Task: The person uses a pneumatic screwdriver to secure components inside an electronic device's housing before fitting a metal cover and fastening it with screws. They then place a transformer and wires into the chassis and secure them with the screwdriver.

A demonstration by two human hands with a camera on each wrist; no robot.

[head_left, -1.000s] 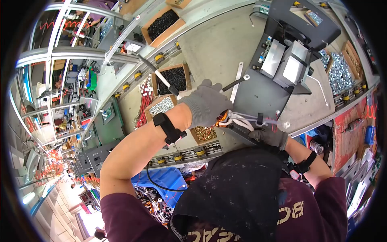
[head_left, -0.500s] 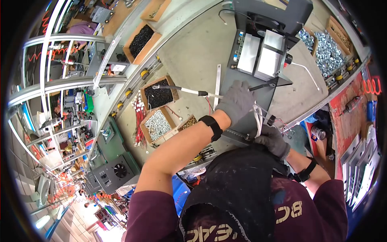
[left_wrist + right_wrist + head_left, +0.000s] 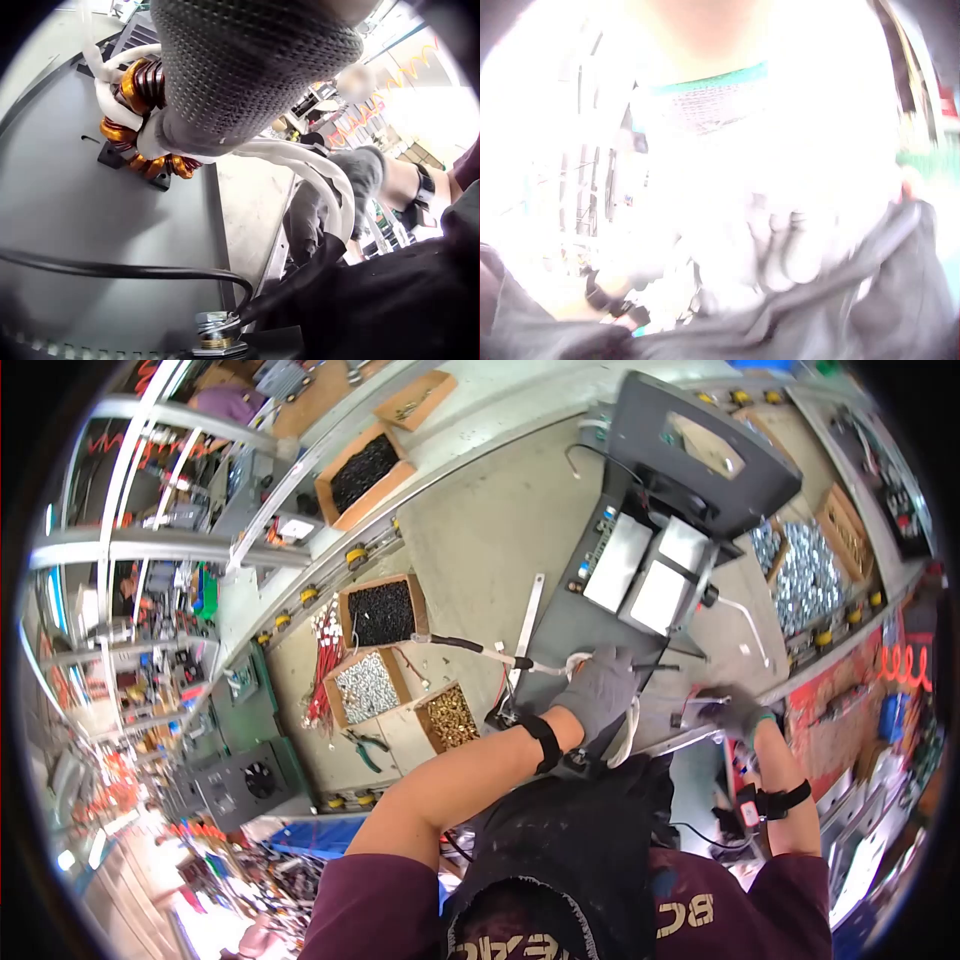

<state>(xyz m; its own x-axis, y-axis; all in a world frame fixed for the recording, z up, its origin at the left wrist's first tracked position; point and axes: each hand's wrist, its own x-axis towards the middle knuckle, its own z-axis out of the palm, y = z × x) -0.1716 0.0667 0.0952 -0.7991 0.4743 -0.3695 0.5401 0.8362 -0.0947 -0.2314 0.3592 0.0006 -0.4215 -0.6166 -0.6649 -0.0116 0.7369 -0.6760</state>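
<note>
My gloved left hand is over the grey metal panel and grips a toroidal coil, its thumb pressed on the copper windings in the left wrist view. Black feet under the coil sit close on the panel. White-sleeved cables run from the coil past my right hand. One cable stretches left toward the parts boxes. My gloved right hand is at the bench's near edge, blurred, with loosely bent fingers. Its own wrist view is overexposed. A bolt with a black cable stands on the panel.
Silver boxes and a dark upright frame stand on the far part of the panel. At left are boxes of black screws, silver fasteners and brass fasteners, plus pliers. Silver hardware lies at right.
My left hand has moved right from beside the panel to over it, bringing the coil and cables. My right hand has drawn away to the right from the white cables.
</note>
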